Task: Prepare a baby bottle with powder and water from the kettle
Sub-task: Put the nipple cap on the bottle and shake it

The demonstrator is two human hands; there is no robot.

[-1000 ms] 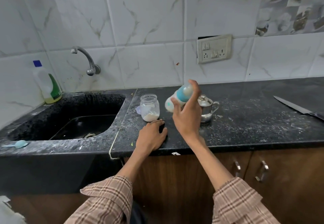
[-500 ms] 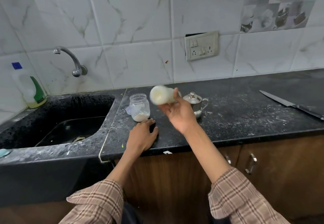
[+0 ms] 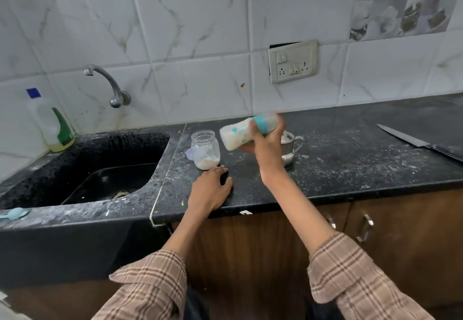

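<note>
1 right hand (image 3: pixel 265 149) grips the milky baby bottle (image 3: pixel 246 133) sideways above the tabletop (image 3: pixel 350 167); left hand (image 3: pixel 209 189) rests flat, fingers relaxed. A loose cap could spray; the powder jar (image 3: pixel 205 149) sits close.

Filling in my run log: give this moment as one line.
stage: mixing | right hand: grips tilted milky baby bottle with teal collar above counter | left hand: flat on black counter | open glass powder jar: beside
</note>
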